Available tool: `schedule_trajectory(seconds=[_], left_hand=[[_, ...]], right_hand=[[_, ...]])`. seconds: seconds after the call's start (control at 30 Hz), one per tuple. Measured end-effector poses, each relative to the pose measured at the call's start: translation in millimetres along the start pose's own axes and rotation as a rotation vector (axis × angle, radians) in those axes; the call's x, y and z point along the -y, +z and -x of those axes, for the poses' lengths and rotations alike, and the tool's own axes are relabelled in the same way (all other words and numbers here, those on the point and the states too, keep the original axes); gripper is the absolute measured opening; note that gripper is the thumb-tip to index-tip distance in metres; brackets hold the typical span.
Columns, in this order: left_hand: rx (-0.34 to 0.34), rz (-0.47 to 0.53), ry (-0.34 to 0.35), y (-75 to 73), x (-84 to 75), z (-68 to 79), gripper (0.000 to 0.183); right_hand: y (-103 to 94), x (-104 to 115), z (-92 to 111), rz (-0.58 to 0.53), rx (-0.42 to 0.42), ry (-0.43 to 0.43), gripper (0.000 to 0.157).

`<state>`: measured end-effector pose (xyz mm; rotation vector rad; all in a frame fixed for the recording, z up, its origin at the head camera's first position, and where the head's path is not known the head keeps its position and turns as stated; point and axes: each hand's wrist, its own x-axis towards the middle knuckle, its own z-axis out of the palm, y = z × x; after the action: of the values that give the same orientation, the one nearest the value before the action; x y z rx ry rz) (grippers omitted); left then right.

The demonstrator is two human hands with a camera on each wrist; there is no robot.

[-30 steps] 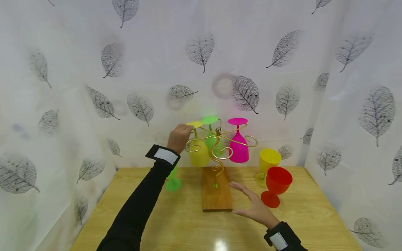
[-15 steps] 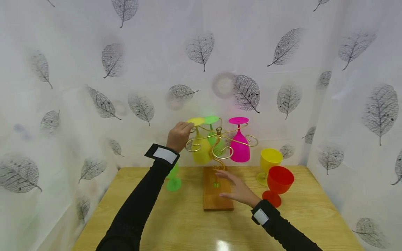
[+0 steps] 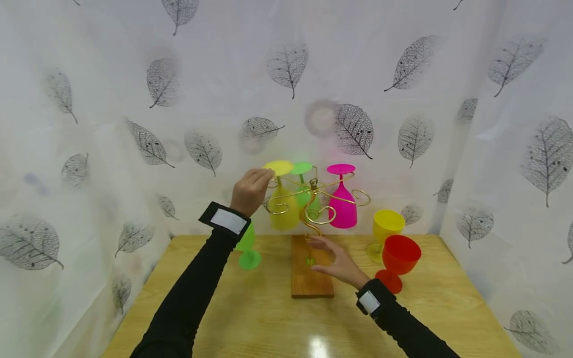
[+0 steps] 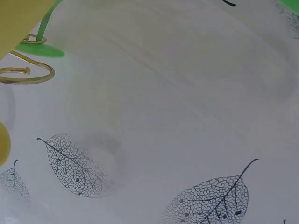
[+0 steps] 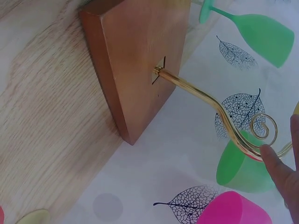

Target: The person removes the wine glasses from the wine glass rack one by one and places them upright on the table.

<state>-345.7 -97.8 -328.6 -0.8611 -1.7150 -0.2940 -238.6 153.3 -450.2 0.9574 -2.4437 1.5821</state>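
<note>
In the head view my left hand (image 3: 251,191) pinches the foot of a yellow goblet (image 3: 284,211), which is upside down at the left arm of a gold wire glass rack (image 3: 314,185). A green goblet (image 3: 302,168) and a pink goblet (image 3: 342,208) hang inverted from other arms. My right hand (image 3: 337,261) is low in front of the rack, thumb and fingers spread apart. The right wrist view has a fingertip right at the curved gold stem (image 5: 201,95), above the wooden base (image 5: 135,56). Only a yellow edge and a hook (image 4: 28,79) show in the left wrist view.
On the table (image 3: 250,308), a yellow goblet (image 3: 388,224) and a red goblet (image 3: 401,254) stand upright at right. Another green goblet (image 3: 249,259) stands at left, partly behind my left forearm. Leaf-printed sheeting (image 3: 286,129) encloses the back and sides.
My right hand has moved left from beside the base to the rack's stem. The yellow goblet tilted, then straightened, and shifted slightly up and left with my left hand.
</note>
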Motion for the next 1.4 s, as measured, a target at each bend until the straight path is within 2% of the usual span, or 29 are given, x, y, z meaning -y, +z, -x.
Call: schedule_trajectory(seconds=[0.13, 0.3, 0.37, 0.5, 0.6, 0.7, 0.87, 1.03, 1.1, 1.17, 1.3, 1.4], left_hand=[[-0.018, -0.002, -0.029, -8.1, 3.2, 7.2, 0.015], [-0.016, -0.007, -0.093, -19.4, 0.7, 25.6, 0.013], [0.005, -0.003, -0.16, -22.8, -1.4, 35.3, 0.011], [0.068, 0.017, -0.351, -28.1, -7.1, 53.3, 0.011], [0.111, 0.042, -0.486, -32.5, -12.9, 61.8, 0.013], [0.138, 0.092, -0.599, -36.7, -18.7, 66.8, 0.014], [0.191, 0.16, -0.747, -40.7, -27.8, 79.9, 0.013], [0.232, 0.21, -0.872, -37.8, -43.1, 97.3, 0.013], [0.247, 0.275, -0.938, -34.7, -53.2, 101.8, 0.011], [0.275, 0.353, -1.003, -30.4, -64.9, 105.8, 0.009], [0.345, 0.592, -1.208, -21.5, -90.2, 111.7, 0.01], [0.373, 0.779, -1.363, -15.4, -105.2, 118.4, 0.016]], right_hand=[[-1.9, 1, 1, -0.014, -0.014, 0.016, 0.065], [-2.4, 0, 4, 0.002, -0.019, 0.029, 0.064], [-1.4, -2, 5, 0.022, -0.018, 0.026, 0.064], [4.4, -19, 7, 0.022, -0.005, 0.015, 0.066], [8.1, -34, 8, 0.026, 0.002, 0.03, 0.071], [8.8, -39, 8, 0.045, -0.002, 0.046, 0.075], [9.8, -35, 7, 0.022, 0.003, 0.048, 0.079], [8.4, -13, 6, 0.022, 0.01, 0.062, 0.082], [8.6, -8, 6, -0.006, 0.001, 0.084, 0.083], [10.4, -12, 7, -0.002, -0.014, 0.083, 0.083], [12.8, -27, 7, -0.01, -0.039, -0.019, 0.079], [13.3, -36, 8, -0.074, -0.039, -0.108, 0.077]])
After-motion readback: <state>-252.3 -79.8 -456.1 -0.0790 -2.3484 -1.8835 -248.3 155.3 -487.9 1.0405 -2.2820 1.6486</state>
